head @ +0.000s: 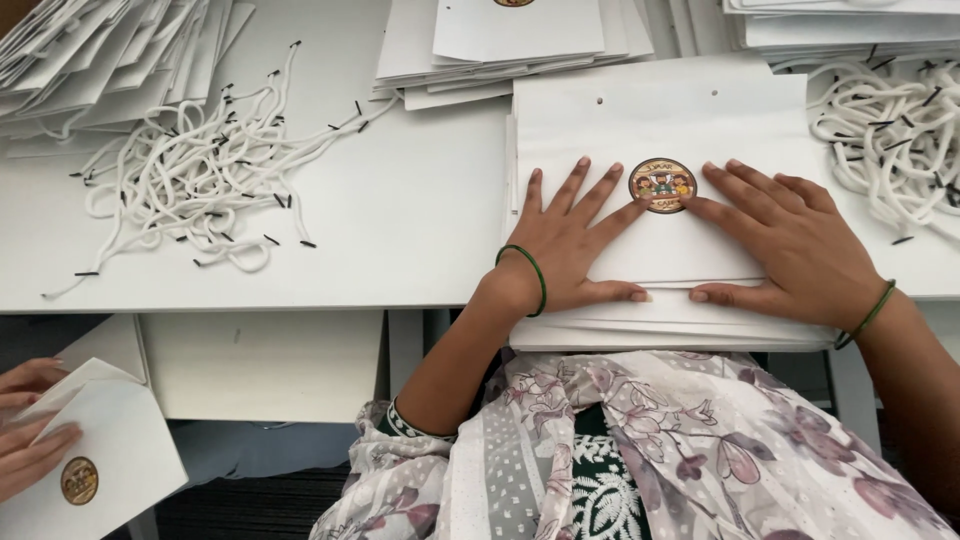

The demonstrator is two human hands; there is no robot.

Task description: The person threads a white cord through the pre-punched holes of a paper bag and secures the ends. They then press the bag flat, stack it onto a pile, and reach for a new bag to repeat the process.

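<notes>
Hands lie flat on white paper bag (660,130); left hand (565,250) and right hand (790,245), fingers spread, flank round sticker (662,184).

A white table (400,220) carries everything. On it lie a loose tangle of white cords with black tips (190,180) at the left, fanned piles of flat white paper bags (100,50) along the far edge, another heap of cords (890,140) at the right, and a stack of bags (660,130) at the near edge
</notes>
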